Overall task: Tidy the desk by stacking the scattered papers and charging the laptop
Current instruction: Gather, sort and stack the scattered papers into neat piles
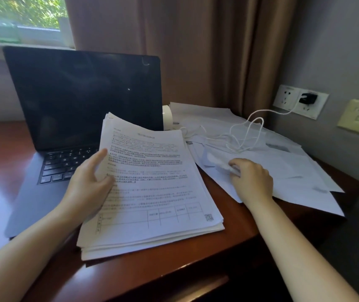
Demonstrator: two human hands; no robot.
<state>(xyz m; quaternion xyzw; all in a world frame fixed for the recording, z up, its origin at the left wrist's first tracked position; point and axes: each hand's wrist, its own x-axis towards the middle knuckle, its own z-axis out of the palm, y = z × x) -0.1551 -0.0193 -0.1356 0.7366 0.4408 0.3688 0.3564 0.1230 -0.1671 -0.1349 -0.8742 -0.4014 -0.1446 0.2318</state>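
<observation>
A stack of papers (156, 192) is held at its L edge by the left hand (89, 186). The thumb is laid on the top page, the index finger is stretched along the edge and the other fingers are hidden under the pages, so the hand is clamped on the stack. The stack is set at the front of the desk (217, 247), w/ its L part lapped over the keyboard of the laptop (82, 94) and its far end raised a bit. Printed text & a ruled table are seen on the top page. The laptop is opened at the L side of the desk, screen dark. The right hand (252, 179) is placed on the loose sheets (294, 171), which are spread over the R side of the desk, just beside the stack. Its fingers are curled & the blurred edge of one sheet (215, 160) is pinched at the fingertips. A white cable (246, 136) is looped loosely on top of the loose sheets & is run to a black plug (308, 98), seated in a wall socket (287, 95). A white round item (167, 117) is partly hidden btw. the laptop screen & the sheets; what it is cannot be told. A brown curtain (196, 51) is hung behind the desk.
</observation>
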